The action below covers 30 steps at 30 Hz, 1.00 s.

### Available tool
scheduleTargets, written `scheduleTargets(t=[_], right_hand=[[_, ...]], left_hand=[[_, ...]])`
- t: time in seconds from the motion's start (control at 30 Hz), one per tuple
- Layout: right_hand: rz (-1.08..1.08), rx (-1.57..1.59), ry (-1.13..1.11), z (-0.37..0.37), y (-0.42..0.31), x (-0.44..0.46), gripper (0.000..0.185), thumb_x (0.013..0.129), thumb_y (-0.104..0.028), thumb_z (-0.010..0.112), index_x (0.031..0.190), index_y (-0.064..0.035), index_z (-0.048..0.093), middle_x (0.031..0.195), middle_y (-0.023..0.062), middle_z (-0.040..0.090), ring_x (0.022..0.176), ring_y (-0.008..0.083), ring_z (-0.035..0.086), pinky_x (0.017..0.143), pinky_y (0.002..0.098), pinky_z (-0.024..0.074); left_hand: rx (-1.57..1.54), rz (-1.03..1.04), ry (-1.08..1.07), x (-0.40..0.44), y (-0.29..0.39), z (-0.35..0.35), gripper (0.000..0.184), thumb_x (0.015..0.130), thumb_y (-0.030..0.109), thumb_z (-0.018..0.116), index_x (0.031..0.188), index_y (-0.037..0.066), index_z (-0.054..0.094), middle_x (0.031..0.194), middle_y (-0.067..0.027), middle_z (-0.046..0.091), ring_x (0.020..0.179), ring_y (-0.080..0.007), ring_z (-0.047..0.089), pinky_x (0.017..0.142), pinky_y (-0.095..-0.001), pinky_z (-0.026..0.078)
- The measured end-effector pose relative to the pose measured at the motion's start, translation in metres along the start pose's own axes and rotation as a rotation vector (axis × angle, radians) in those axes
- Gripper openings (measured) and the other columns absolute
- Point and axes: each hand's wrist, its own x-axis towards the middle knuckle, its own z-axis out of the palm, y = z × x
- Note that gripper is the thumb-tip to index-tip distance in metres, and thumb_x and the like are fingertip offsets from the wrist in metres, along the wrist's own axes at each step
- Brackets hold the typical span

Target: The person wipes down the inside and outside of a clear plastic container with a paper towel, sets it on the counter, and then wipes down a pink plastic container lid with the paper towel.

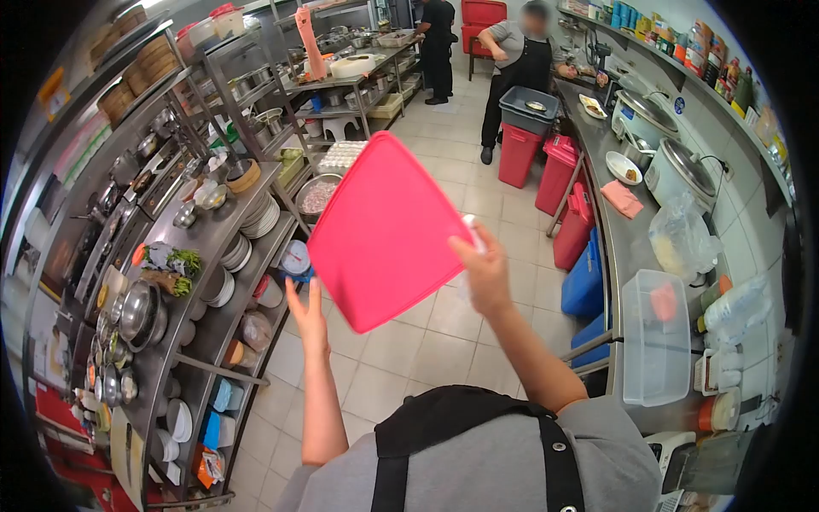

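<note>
A flat pink plastic lid (388,239) with rounded corners hangs tilted in front of me above the tiled floor. My right hand (488,271) is closed on its right corner, the thumb lying over the lid's face. Something small and white (472,225) shows at the fingers of that hand; I cannot make out what it is. Close to the lid's lower left edge, my left hand (309,317) is raised with its fingers apart. Whether those fingertips touch the lid is hard to tell.
On the right counter stand a clear plastic tub (655,358), a pink cloth (622,199) and rice cookers (687,171). Pink bins (573,226) line the floor below. A metal shelf rack (256,282) with dishes runs along the left. A co-worker (520,64) stands ahead, another farther back.
</note>
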Motion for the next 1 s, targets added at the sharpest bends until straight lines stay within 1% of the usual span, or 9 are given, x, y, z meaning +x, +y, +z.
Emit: scheduleTargets(t=[0.1,0.2,0.4,0.5,0.63,0.7,0.83,0.93,1.0], right_hand=[[0.126,0.186,0.104,-0.038,0.001,0.018,0.034,0.092,-0.011,0.065,0.123,-0.0001,0.058,0.107,0.0049,0.067,0.095,0.0111,0.064,0.084,0.0275,0.0515],[0.214,0.180,0.098,-0.055,0.005,0.022,0.035,0.093,-0.019,0.067,0.123,-0.0010,0.059,0.104,0.0034,0.066,0.096,0.0110,0.063,0.083,0.0274,0.0514],[0.144,-0.490,0.171,-0.078,0.019,0.039,0.043,0.101,-0.037,0.052,0.119,0.0008,0.063,0.101,0.0054,0.066,0.088,0.0095,0.060,0.078,0.0250,0.0486],[-0.091,-0.509,0.272,-0.100,0.022,0.057,0.048,0.103,-0.041,0.045,0.119,0.0006,0.063,0.099,0.0057,0.066,0.085,0.0097,0.059,0.075,0.0248,0.0483],[-0.339,-0.564,0.088,-0.028,0.007,0.033,0.028,0.102,-0.019,0.051,0.121,-0.0020,0.061,0.111,0.0082,0.063,0.089,0.0148,0.061,0.077,0.0277,0.0496],[-0.701,-0.774,-0.190,0.026,0.004,0.010,0.028,0.094,-0.003,0.056,0.123,-0.0031,0.060,0.124,0.0128,0.059,0.105,0.0234,0.060,0.088,0.0345,0.0496],[-0.687,-0.764,-0.574,0.094,0.020,-0.049,0.040,0.093,-0.003,0.056,0.132,-0.0079,0.057,0.144,0.0146,0.047,0.133,0.0325,0.045,0.113,0.0476,0.0315],[-0.850,-0.989,-0.494,0.073,0.030,-0.010,0.039,0.096,-0.008,0.052,0.134,-0.0082,0.055,0.144,0.0155,0.048,0.136,0.0315,0.042,0.114,0.0504,0.0292],[-0.822,-1.014,-0.264,0.037,0.020,0.035,0.038,0.099,-0.010,0.049,0.136,-0.0076,0.054,0.142,0.0171,0.048,0.134,0.0335,0.044,0.114,0.0478,0.0305]], left_hand=[[-0.115,-0.358,0.051,-0.015,-0.040,-0.032,0.081,0.096,0.055,0.051,0.151,0.001,0.026,0.156,-0.0153,0.028,0.144,-0.0266,0.027,0.117,-0.0387,0.022],[-0.825,-0.368,-0.321,-0.037,-0.017,-0.045,0.075,0.098,0.056,0.046,0.147,0.002,0.034,0.148,-0.0137,0.042,0.133,-0.0258,0.044,0.108,-0.0383,0.038],[-0.919,-0.193,-0.244,-0.048,0.020,-0.045,0.068,0.099,0.055,0.043,0.142,0.002,0.041,0.138,-0.0116,0.052,0.123,-0.0247,0.054,0.102,-0.0387,0.045],[-0.842,-0.114,-0.197,-0.052,0.040,-0.048,0.071,0.099,0.056,0.041,0.143,0.001,0.037,0.140,-0.0123,0.049,0.124,-0.0248,0.052,0.102,-0.0383,0.045],[-0.703,0.006,-0.177,-0.053,0.061,-0.029,0.069,0.100,0.055,0.040,0.140,-0.002,0.039,0.137,-0.0135,0.051,0.121,-0.0225,0.055,0.100,-0.0372,0.046],[-0.641,-0.003,-0.153,-0.056,0.068,-0.010,0.064,0.102,0.052,0.039,0.138,-0.001,0.043,0.134,-0.0130,0.054,0.119,-0.0211,0.056,0.100,-0.0356,0.046],[-0.607,0.012,-0.227,-0.076,0.077,0.029,0.057,0.104,0.048,0.037,0.130,-0.001,0.049,0.127,-0.0112,0.057,0.114,-0.0197,0.058,0.097,-0.0342,0.047],[-0.733,0.011,-0.199,-0.085,0.091,0.029,0.060,0.104,0.048,0.038,0.136,-0.003,0.043,0.129,-0.0139,0.056,0.115,-0.0211,0.057,0.095,-0.0342,0.048],[-0.777,0.024,-0.237,-0.090,0.087,0.018,0.062,0.103,0.048,0.039,0.136,-0.004,0.042,0.128,-0.0149,0.056,0.114,-0.0224,0.058,0.094,-0.0354,0.048]])
